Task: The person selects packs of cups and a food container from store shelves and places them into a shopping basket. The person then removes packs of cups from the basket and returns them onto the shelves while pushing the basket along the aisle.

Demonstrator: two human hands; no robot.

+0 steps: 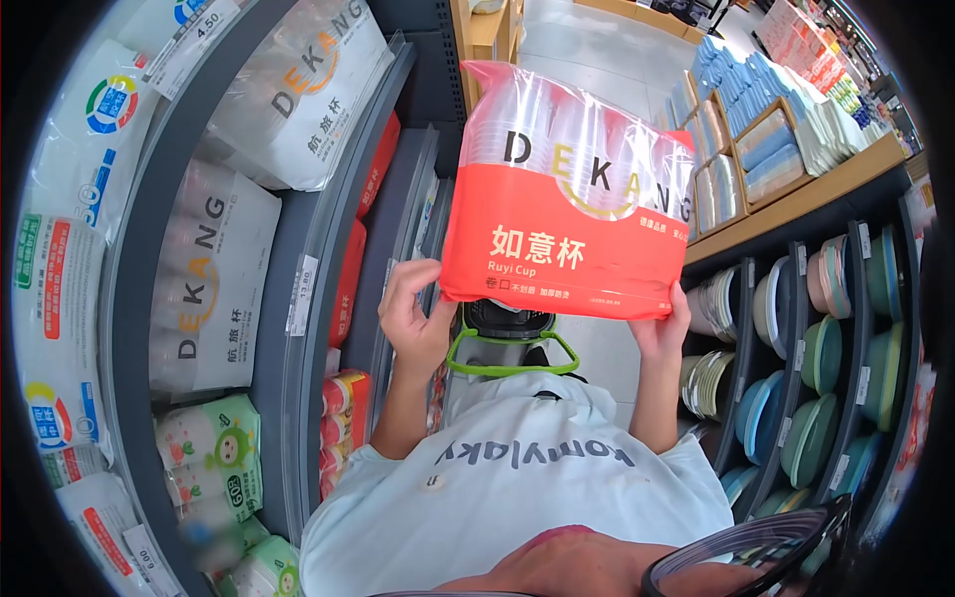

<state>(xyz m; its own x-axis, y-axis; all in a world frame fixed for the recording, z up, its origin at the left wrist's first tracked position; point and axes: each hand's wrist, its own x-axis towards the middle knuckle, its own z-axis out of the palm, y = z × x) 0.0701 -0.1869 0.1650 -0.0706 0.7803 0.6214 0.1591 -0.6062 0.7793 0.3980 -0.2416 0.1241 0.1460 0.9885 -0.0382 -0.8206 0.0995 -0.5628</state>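
A large red and clear plastic pack of disposable cups [577, 214], printed "DEKANG" and "Ruyi Cup", is held up in front of my chest, its printed front facing me. My left hand [413, 308] grips the pack's lower left corner, with the thumb and fingers closed at the edge. At the lower right corner my right hand [662, 323] is closed on the pack, and its fingers are partly hidden behind it. Stacked cups show through the clear upper part of the wrapping.
On my left, shelves [298, 239] hold white DEKANG cup packs [214, 279], red packs [343, 284] and green-white packages [214, 458]. To the right stand racks with colored bowls [821, 353] and folded cloths [771, 154]. A green-handled basket [512, 348] sits below the pack.
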